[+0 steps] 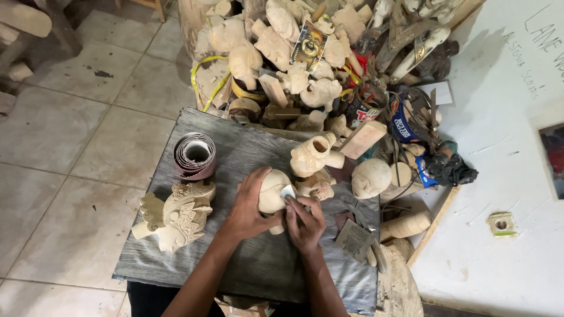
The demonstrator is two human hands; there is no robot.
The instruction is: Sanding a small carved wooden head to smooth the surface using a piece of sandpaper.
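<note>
Cupping the pale, rounded, unpainted wooden carving (272,192) from its left side, the left hand (247,208) wraps thumb and fingers around it and holds it against the grey weathered wooden board (247,264), near the board's middle. The carving's long axis runs roughly near to far, its narrower end toward the person. The right hand (304,222) sits just right of it and slightly nearer, fingers pinched narrow on a small pale scrap of sandpaper (288,191) pressed to the carving's right flank; both hands touch the piece.

Left on the board lies an ornate carved wooden bird-like head (176,214), and beyond it a brownish roll of sandpaper (195,155). Far of the hands rises a heap of unfinished pale carvings (282,53), with a small rectangular printed card showing a golden mask (308,44) standing in it. Right of centre, blue-and-red cylindrical tins (385,111) stand among tools. A dark square sandpaper piece (354,239) lies at right.
</note>
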